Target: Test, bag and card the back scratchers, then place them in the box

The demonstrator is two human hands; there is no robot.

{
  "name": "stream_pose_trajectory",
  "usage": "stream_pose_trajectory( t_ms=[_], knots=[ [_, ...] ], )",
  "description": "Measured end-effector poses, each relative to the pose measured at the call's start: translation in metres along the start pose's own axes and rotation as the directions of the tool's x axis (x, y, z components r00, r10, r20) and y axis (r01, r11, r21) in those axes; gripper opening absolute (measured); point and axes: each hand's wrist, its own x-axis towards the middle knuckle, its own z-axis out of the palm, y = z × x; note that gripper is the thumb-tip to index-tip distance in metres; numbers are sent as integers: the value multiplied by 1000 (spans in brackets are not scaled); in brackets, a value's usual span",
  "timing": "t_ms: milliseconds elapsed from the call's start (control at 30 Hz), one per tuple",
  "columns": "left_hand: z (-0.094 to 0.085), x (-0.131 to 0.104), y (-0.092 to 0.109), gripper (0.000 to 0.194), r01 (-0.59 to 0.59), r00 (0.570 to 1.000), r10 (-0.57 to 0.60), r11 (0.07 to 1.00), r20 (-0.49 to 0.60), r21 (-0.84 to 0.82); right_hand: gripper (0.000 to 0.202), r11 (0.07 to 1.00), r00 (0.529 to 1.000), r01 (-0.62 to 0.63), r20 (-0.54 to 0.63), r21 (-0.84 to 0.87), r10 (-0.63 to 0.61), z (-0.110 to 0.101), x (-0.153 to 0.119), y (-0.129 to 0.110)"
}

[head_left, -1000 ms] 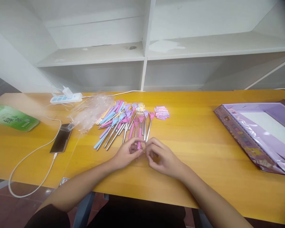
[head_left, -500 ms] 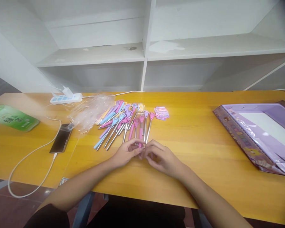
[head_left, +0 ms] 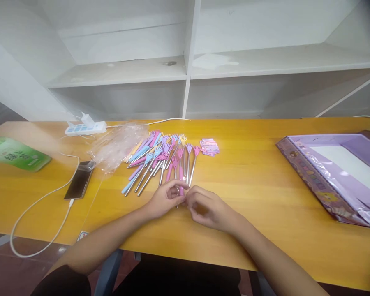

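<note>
A pink back scratcher [head_left: 181, 172] with a hand-shaped head lies between my hands, its head pointing away from me. My left hand [head_left: 165, 199] is closed around its handle, thumb and fingers meeting on it. At the near end of that handle, my right hand [head_left: 208, 205] is pinched; what sits between its fingertips is too small and blurred to name. Just beyond my hands is a pile of back scratchers [head_left: 156, 154] in pink, blue, purple and yellow, several with metal rods showing. A stack of small pink printed cards [head_left: 209, 146] lies right of the pile.
Crumpled clear plastic [head_left: 117, 144] lies left of the pile. Further left are a phone [head_left: 80, 181] on a white charging cable [head_left: 45, 197], a power strip [head_left: 86, 128] and a green bottle [head_left: 18, 154]. An open purple box [head_left: 314, 181] stands at right; white shelves [head_left: 188, 74] rise behind.
My right hand has shifted slightly, its fingers more curled at the handle's near end. The pink back scratcher's head has moved a little to the left. My left hand keeps its grip.
</note>
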Motion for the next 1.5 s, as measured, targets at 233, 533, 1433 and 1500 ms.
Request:
stream_pose_trajectory(
  t_ms=[233,533,1433,1500],
  knots=[
    [0,-2,2,38,-45,998,44,998,-36,-43,23,1000,1000,22,-4,-19,-22,0,3,-3],
    [-4,7,-5,45,47,992,-75,966,-103,-255,26,999,1000,-14,11,-37,15,0,0,3],
    [-3,-6,8,42,-33,998,34,999,-45,39,9,957,916,-282,-274,75,291,8,2,9],
    [-1,-5,9,37,-54,998,55,998,-40,45,9,952,913,-291,-271,91,305,9,2,10]
  ],
)
